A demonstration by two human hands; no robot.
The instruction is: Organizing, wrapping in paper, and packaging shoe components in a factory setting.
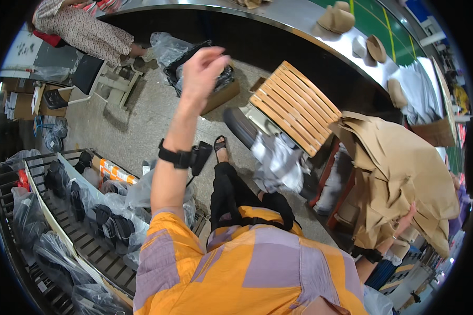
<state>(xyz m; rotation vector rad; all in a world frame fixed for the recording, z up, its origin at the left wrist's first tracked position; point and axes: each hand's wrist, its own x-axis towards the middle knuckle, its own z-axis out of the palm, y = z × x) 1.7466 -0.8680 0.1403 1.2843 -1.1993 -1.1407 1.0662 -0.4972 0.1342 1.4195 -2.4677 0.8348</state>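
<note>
My left hand point(206, 69) is raised at the end of an outstretched arm, slightly blurred. Its fingers are loosely bent and apart, and nothing shows in them. Beyond it on the floor is a cardboard box point(221, 98) lined with a black plastic bag point(197, 55). At the right, my right hand point(406, 218) grips a large crumpled bundle of brown kraft paper point(399, 157); part of the fingers is hidden by its folds. Black straps circle both forearms, the left one carrying a small black device point(199, 157).
A slatted wooden stool point(296, 107) stands ahead, a white cloth point(278, 163) beside it. Metal racks point(71, 239) of bagged dark footwear fill the left. Along the far side runs a long counter point(278, 23) bearing tan moulded pieces point(337, 18). A person point(84, 34) is near a chair point(87, 76).
</note>
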